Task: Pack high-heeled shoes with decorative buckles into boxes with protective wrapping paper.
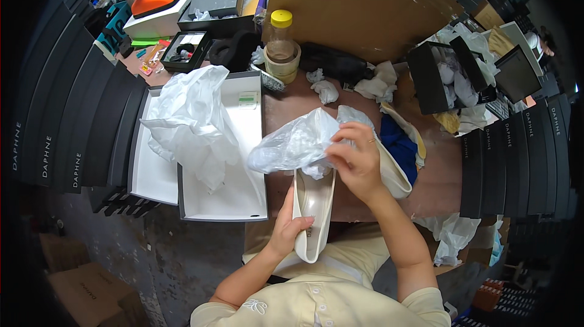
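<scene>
Gripping cream shoe (316, 205) with left hand (286, 229), right hand (362, 166) pinching plastic (295, 141), shoe's toe hidden

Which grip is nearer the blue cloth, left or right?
Right. The right grip is just left of the blue cloth, holding crumpled wrapping; the left grip is farther left and nearer the body, holding a cream slip-on shoe.
</scene>
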A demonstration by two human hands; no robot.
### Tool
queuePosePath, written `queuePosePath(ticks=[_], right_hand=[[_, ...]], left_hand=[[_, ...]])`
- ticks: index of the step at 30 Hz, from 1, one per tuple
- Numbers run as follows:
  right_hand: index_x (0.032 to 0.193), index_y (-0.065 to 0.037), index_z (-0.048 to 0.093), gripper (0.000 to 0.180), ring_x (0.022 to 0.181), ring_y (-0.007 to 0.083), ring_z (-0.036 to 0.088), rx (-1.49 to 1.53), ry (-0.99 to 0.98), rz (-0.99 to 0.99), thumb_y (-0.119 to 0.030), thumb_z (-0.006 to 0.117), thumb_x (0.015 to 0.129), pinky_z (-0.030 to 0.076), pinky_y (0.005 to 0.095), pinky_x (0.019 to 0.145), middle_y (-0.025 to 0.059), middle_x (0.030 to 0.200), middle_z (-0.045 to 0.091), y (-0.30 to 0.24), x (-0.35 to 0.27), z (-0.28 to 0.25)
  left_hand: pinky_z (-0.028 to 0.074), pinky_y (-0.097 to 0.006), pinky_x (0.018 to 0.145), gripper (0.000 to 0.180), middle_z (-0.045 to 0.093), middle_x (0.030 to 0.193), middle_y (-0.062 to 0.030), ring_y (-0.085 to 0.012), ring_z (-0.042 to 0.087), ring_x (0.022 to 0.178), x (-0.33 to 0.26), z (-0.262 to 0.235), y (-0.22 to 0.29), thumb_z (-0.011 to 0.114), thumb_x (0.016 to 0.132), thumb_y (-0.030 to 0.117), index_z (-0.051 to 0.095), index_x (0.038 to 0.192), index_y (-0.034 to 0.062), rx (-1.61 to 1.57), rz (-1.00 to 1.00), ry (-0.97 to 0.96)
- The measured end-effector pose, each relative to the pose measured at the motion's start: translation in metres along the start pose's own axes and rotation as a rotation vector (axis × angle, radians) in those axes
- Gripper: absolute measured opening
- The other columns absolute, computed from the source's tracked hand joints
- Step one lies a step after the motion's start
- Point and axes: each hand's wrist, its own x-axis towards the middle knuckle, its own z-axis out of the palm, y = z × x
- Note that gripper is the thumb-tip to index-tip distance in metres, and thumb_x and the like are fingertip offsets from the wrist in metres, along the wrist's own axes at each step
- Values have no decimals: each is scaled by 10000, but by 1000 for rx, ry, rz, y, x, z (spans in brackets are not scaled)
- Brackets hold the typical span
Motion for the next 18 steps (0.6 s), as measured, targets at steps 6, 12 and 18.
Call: queuePosePath(ticks=[6,12,18], right_hand=[[878,-46,598,136,946,278,528,141,565,445,11,618,756,420,327,824,79,964,584,43,47,-20],[1256,-46,448,550,1167,371,413,-212,318,326,-78,627,737,331,422,992,176,1237,451,56,51,-12],[1288,-144,481,645,1140,297,486,-51,-696,80,-215,674,677,436,372,877,173,1266,494,17,72,-2]], left_hand=[[224,-283,1049,861,286,1413,-143,-193,303,1282,1,0,-3,512,702,126,92,1436,-35,22,19,-97],[201,-281,1059,847,256,1429,-137,-197,267,1306,15,12,5,509,721,109,81,1438,-33,-49,14,-140],[258,-300,1037,859,341,1379,-189,-219,354,1263,15,-5,17,575,721,116,110,1420,-61,405,54,-206]])
